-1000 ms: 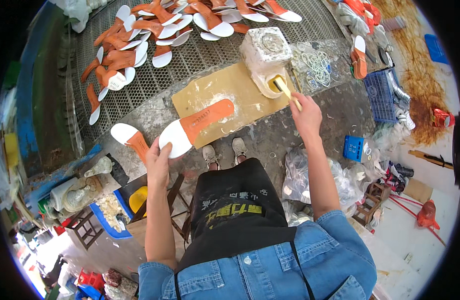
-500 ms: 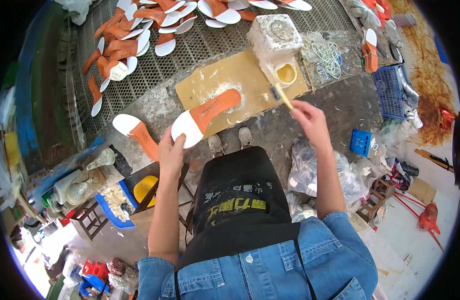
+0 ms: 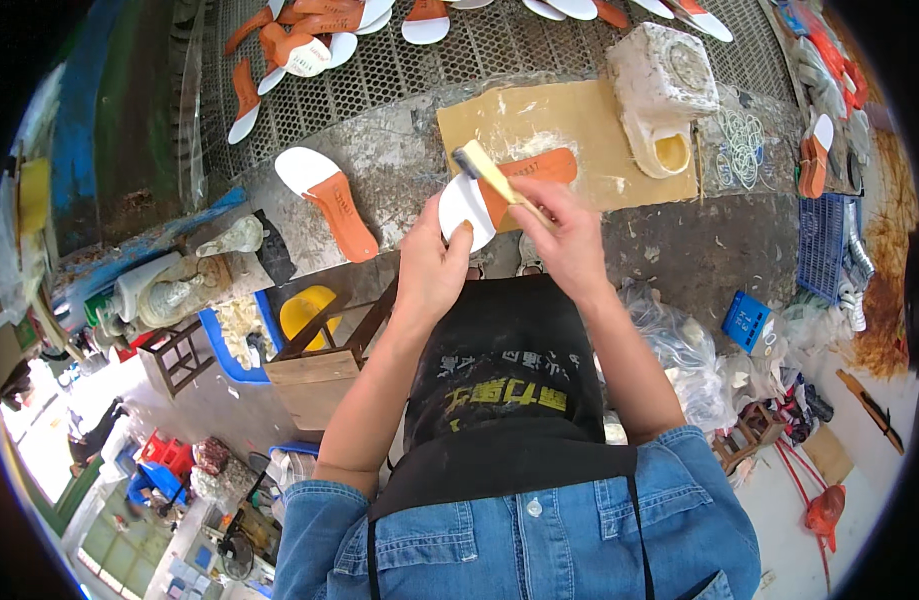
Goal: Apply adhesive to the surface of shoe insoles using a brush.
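Starting at the left, a loose insole (image 3: 329,205) lies on a worn, stained grey tabletop (image 3: 404,125), its broad rounded end smooth white, its narrower end matte orange. Above, a mesh (image 3: 369,85) with small holes carries scattered insoles of the same kind. Next, the left hand (image 3: 436,262) pinches the held insole (image 3: 463,207) by its white end, thumb on top, fingers hidden beneath; its orange end reaches right, above a tan cardboard sheet (image 3: 479,115) with chalky white smears. A brush (image 3: 491,172) with short dark bristles and a pale handle slants across the held insole; whether the bristles touch is unclear. The right hand (image 3: 564,238) is closed around the handle. The step in hand looks like brushing the insole's upper face; a stroke from here would call for a steady left grip and even pressure. Further right, a boxy, crusted white container (image 3: 664,80) has a round side mouth, yellow inside, then a tangle of pale string (image 3: 744,150).
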`<state>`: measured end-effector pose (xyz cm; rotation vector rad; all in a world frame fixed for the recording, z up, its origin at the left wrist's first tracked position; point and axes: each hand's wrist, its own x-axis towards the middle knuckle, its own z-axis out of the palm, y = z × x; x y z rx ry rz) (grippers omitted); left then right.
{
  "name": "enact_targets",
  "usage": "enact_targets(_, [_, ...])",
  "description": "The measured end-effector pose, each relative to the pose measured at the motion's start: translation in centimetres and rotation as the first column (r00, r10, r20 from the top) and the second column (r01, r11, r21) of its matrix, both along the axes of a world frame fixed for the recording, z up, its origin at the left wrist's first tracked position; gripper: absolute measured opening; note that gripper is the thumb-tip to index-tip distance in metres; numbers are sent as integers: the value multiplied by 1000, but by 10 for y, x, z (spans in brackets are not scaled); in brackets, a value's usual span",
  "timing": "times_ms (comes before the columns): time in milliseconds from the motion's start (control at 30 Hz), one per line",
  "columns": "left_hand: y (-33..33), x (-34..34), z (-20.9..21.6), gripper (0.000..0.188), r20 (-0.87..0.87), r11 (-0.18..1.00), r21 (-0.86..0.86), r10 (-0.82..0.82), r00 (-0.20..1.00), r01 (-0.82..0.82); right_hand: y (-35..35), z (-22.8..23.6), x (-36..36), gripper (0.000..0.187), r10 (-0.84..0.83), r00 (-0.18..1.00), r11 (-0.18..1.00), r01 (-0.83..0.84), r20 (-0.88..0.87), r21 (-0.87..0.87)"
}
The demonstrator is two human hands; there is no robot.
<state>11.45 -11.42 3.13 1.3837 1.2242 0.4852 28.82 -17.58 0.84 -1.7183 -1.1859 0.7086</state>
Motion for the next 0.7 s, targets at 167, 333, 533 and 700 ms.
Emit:
enact_targets(167, [1, 1, 18, 38, -39, 996, -88, 2, 999, -6, 5, -3, 8, 29, -70, 945, 987, 112, 320, -116])
enact_targets(333, [-3, -3, 1, 43, -88, 994, 93, -42, 995, 50, 1, 9, -3, 29, 47, 980, 999, -43, 191, -24])
enact_targets(533, [-1, 1, 11, 42, 42, 999, 31, 39, 998, -41, -29, -18, 58, 26, -204, 903, 955, 268, 378, -125])
enact_targets(700, [7, -3, -14, 40, 65, 999, 47, 14, 998, -17, -69, -12, 17, 26, -118, 993, 985, 115, -12, -129])
